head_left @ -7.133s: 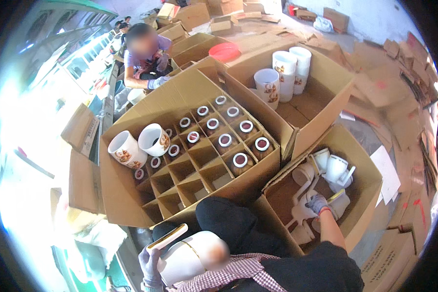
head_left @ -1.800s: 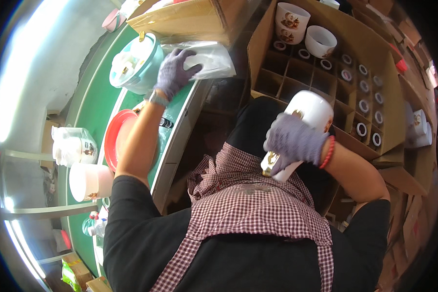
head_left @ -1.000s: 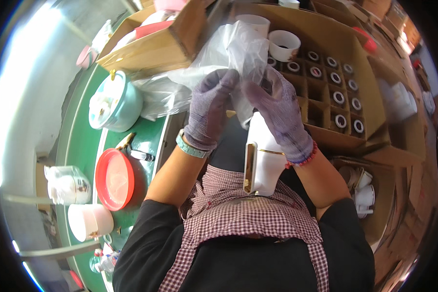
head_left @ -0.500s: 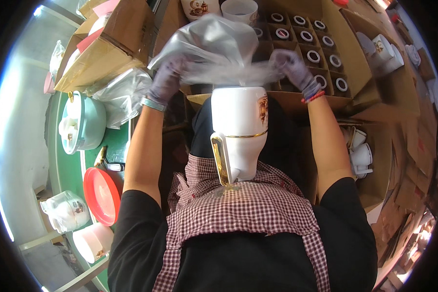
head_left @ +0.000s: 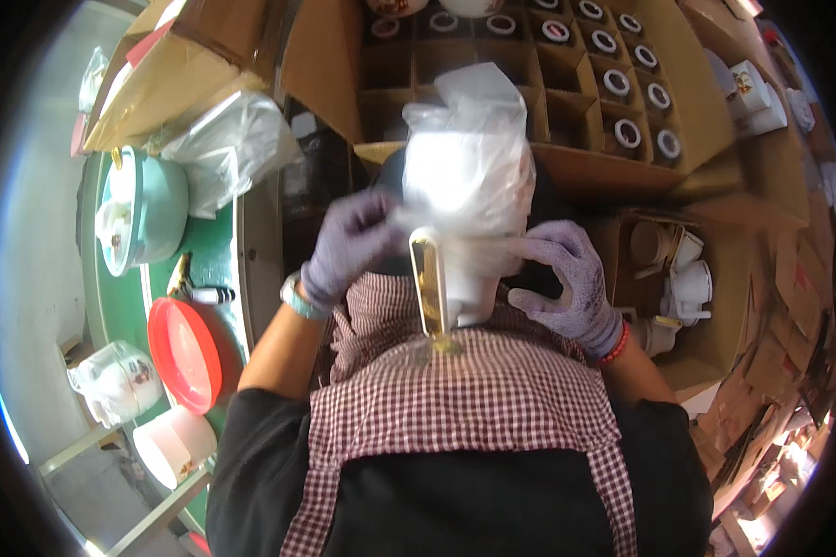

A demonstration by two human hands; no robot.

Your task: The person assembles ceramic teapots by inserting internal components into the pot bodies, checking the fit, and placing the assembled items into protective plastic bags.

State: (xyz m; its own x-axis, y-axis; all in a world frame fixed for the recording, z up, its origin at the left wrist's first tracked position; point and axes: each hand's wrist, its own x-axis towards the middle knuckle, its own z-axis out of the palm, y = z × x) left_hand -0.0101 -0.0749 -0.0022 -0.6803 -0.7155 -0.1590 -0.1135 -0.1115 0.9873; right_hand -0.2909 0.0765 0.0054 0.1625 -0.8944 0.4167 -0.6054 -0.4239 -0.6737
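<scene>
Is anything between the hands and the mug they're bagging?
Only the clear plastic bag itself. It is drawn over the white mug, and the left hand and right hand grip it at the sides. Nothing else visible intervenes.

Clear plastic bag (head_left: 469, 158) between both hands, brown divided carton (head_left: 567, 84) just beyond, crumpled bags (head_left: 228, 139) leftward.

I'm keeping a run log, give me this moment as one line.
left hand: pulling clear bag down | right hand: gripping bag | white mug: upright on lap, mostly covered
</scene>
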